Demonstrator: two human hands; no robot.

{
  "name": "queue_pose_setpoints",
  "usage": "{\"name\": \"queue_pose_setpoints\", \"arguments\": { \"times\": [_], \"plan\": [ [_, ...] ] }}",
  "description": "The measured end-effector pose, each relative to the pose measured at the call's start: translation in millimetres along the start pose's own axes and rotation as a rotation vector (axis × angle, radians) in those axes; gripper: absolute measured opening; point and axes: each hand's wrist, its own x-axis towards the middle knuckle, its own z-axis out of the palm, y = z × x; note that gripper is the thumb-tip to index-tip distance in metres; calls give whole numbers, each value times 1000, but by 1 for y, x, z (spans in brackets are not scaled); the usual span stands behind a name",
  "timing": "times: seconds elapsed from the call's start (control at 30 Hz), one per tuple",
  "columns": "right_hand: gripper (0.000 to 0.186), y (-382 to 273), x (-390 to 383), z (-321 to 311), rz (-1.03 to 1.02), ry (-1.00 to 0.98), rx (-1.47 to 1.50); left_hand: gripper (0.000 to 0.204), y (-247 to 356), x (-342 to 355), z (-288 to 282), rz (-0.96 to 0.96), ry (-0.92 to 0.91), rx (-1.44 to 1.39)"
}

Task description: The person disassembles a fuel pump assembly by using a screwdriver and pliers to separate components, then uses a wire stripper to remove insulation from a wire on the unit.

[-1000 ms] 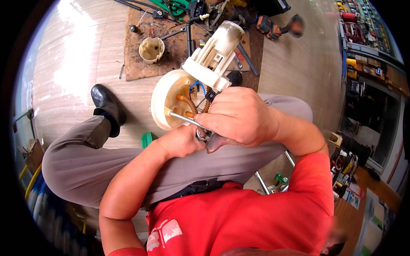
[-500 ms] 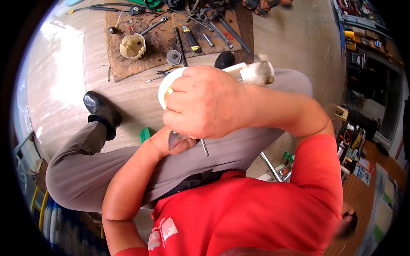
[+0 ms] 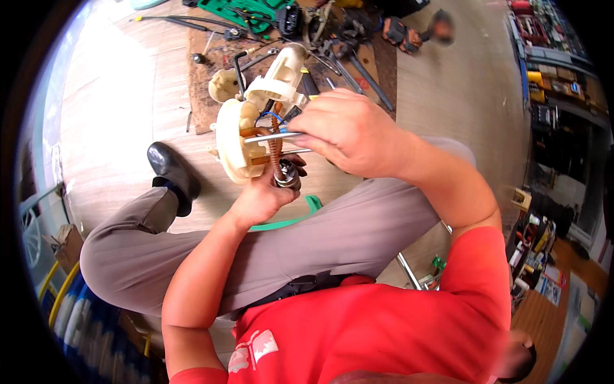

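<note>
A cream plastic fuel pump module is in front of me above my lap. Its round flange (image 3: 229,142) faces left, with slim metal rods (image 3: 272,137) reaching to the right. Below the flange, my left hand (image 3: 259,200) is closed around the module beside a silver pump cylinder (image 3: 287,177) and a brown corrugated hose (image 3: 275,150). My right hand (image 3: 355,137) pinches the module at the rod ends, near blue wires (image 3: 272,116); its fingertips are partly hidden. A translucent cream housing (image 3: 284,70) stands out from the module's far side.
Beyond my hands a stained board (image 3: 201,115) on the floor bears a cream cup (image 3: 221,84), a utility knife (image 3: 309,83) and several long-handled tools (image 3: 368,80). A green tool case (image 3: 236,14) lies farther back. Past my knee is a green strip-like thing (image 3: 281,224).
The module has turned, so its rods, hose and pump cylinder now show. My right hand has moved right, off the flange, to the rod ends. My left hand has risen from my lap.
</note>
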Motion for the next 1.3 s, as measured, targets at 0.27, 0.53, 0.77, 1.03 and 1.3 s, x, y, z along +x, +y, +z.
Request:
{"name": "queue_pose_setpoints", "arguments": {
  "times": [0.27, 0.53, 0.77, 1.03, 1.3],
  "plan": [
    [28, 4, -6, 6, 220, -96, 4, 48, 7, -1, 1, -192, -29, -89],
    [21, 9, -6, 10, 310, -168, -84, 43, 10, 0, 1, -250, -97, -69],
    [14, 13, -2, 9, 337, -157, -181, 44, 6, -3, -3, -168, -227, -317],
    [19, 34, -3, 4, 495, -205, -245, 79, 13, -4, 2, -206, -221, -892],
    [19, 40, -6, 21, 486, -273, -269, 77, 11, -3, -1, -224, -184, -968]
  ]
}}
